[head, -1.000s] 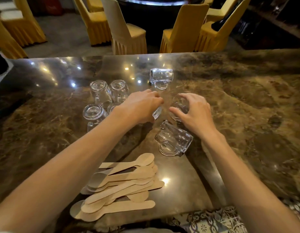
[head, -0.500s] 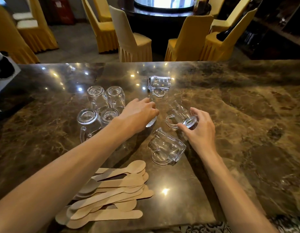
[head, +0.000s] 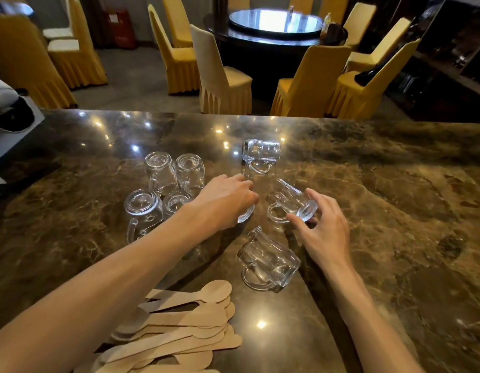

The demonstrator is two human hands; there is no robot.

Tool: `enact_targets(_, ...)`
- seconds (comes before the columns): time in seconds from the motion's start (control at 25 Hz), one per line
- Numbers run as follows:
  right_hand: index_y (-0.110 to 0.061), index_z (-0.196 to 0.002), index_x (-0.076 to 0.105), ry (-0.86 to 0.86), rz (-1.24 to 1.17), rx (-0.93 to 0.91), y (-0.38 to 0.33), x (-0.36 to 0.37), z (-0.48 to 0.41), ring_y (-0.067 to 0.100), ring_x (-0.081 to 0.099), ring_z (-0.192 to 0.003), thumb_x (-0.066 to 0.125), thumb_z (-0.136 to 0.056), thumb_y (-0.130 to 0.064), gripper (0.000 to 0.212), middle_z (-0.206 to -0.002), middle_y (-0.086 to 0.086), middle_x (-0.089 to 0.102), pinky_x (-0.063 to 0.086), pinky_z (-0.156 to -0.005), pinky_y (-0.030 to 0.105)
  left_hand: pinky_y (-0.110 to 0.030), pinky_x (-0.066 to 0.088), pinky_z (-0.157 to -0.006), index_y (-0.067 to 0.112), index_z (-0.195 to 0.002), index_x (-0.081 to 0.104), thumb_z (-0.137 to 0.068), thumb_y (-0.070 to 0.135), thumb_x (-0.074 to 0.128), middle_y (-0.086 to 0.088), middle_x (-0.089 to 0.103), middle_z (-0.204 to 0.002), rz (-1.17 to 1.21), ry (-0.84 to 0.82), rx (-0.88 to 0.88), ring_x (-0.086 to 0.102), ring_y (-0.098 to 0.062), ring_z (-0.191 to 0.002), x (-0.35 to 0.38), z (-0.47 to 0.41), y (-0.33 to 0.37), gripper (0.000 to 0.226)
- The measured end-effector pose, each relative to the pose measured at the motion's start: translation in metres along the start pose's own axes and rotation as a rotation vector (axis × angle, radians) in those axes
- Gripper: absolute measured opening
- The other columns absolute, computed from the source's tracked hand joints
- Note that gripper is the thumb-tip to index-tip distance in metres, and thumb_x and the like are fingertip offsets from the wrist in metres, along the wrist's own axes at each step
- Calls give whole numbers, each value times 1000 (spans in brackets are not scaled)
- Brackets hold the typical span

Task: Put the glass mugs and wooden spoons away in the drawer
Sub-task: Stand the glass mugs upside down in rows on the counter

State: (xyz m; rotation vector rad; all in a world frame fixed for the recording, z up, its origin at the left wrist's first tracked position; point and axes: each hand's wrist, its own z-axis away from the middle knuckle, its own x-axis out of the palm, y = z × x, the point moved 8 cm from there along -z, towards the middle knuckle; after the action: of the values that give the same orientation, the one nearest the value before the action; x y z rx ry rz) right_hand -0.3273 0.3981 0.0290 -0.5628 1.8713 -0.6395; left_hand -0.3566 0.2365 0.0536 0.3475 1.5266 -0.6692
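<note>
Left grip (head: 228, 200) clasps a mostly hidden glass mug (head: 245, 215); right grip (head: 325, 230) pinches a tilted mug (head: 295, 204).

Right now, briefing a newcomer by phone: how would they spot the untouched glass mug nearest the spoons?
On the brown marble countertop, find the pile of flat wooden spoons at the near edge. Beyond it a clear glass mug lies on its side; unlike the two mugs behind it, no hand touches it.
</note>
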Motion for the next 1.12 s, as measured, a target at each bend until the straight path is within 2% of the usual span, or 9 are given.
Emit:
enact_targets(0.16, -16, -128, 53, -48, 28, -93, -19, 0, -18, 11, 53, -112, 76, -76, -27, 57, -125, -1, 58, 33, -92, 18, -37, 51, -87, 23, -134, 44, -80, 28, 69, -1, 52, -130, 79, 50, -33, 47, -21, -116, -7, 3, -10, 60)
enact_targets(0.32, -18, -129, 50, -118, 69, -128, -34, 5, -36, 20, 53, -114, 75, -77, -27, 59, -125, 1, 58, 39, -98, 31, -37, 50, -90, 25, -133, 43, -78, 35, 70, 2, 51, -130, 272, 94, -98, 48, -18, -116, -18, 7, -28, 62)
enact_targets(0.4, -18, -131, 46, -155, 90, -148, -42, 8, -42, 21, 51, -116, 74, -78, -28, 61, -125, 2, 58, 38, -99, 34, -36, 48, -92, 23, -132, 44, -78, 42, 69, 1, 55, -128, 381, 119, -148, 54, -19, -113, -22, 9, -39, 62)
enact_targets(0.52, -17, -135, 42, -195, 100, -177, -54, 12, -49, 23, 47, -120, 73, -79, -28, 65, -129, 4, 56, 37, -101, 36, -33, 45, -90, 18, -133, 42, -78, 51, 64, -3, 58, -127, 423, 100, -211, 57, -21, -111, -21, 8, -54, 69)
enact_targets(0.68, -18, -139, 37, -262, 123, -202, -67, 18, -56, 24, 48, -122, 73, -79, -30, 71, -131, 5, 56, 38, -102, 39, -26, 41, -82, 18, -134, 42, -79, 51, 63, -4, 58, -128, 489, 57, -230, 59, -20, -106, -14, 9, -63, 68)
enact_targets(0.76, -18, -141, 34, -296, 147, -216, -73, 20, -59, 23, 52, -118, 74, -77, -31, 76, -127, 5, 59, 40, -101, 39, -27, 42, -83, 20, -135, 41, -80, 50, 63, -3, 58, -128, 490, 39, -240, 59, -21, -107, -13, 9, -67, 67)
enact_targets(0.84, -18, -141, 34, -333, 167, -233, -77, 24, -61, 23, 55, -114, 75, -76, -31, 77, -123, 5, 62, 41, -98, 39, -32, 44, -85, 22, -135, 41, -80, 51, 62, -1, 61, -122, 473, 26, -243, 59, -17, -97, -13, 9, -71, 65)
enact_targets(0.92, -20, -142, 33, -379, 183, -233, -80, 28, -64, 24, 53, -119, 75, -75, -34, 80, -129, 5, 59, 42, -98, 38, -34, 45, -85, 24, -135, 41, -81, 52, 60, 1, 62, -117, 473, 6, -237, 54, -12, -88, -12, 8, -74, 63)
enact_targets(1.12, -20, -144, 30, -448, 183, -228, -83, 40, -66, 25, 53, -119, 74, -76, -36, 83, -130, 6, 57, 44, -95, 36, -33, 31, -99, 24, -136, 40, -84, 49, 57, 1, 60, -123, 412, -18, -215, 53, -18, -114, -11, 6, -81, 60)
